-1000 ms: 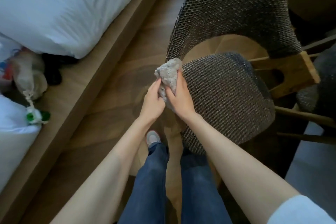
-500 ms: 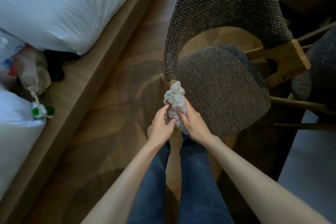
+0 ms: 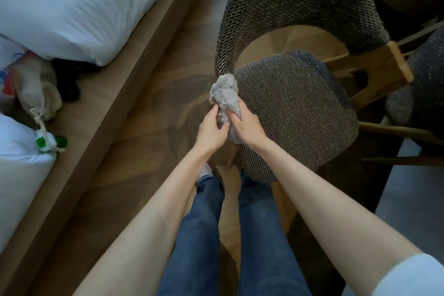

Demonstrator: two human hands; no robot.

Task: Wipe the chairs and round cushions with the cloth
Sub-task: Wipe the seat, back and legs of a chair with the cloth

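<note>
At the left edge of the round grey woven cushion [image 3: 295, 113] on the wooden chair with the mesh back [image 3: 300, 2], the left hand [image 3: 210, 130] and right hand [image 3: 248, 127] both squeeze the fluffy grey cloth [image 3: 224, 94] into a lump. The cloth has stayed by this edge for the last second, so the real wiping here probably has not started yet.

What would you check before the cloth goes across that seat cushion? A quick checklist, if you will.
1. Grip on the cloth: left hand and right hand both hold it: ok.
2. Cloth spread for wiping: bunched into a wad: not ok.
3. Top of the round cushion bare of objects: ok.
4. Cloth touching the cushion: it is at the cushion's edge, contact: cannot tell.
5. Cloth clean or damp: cannot tell.
</note>
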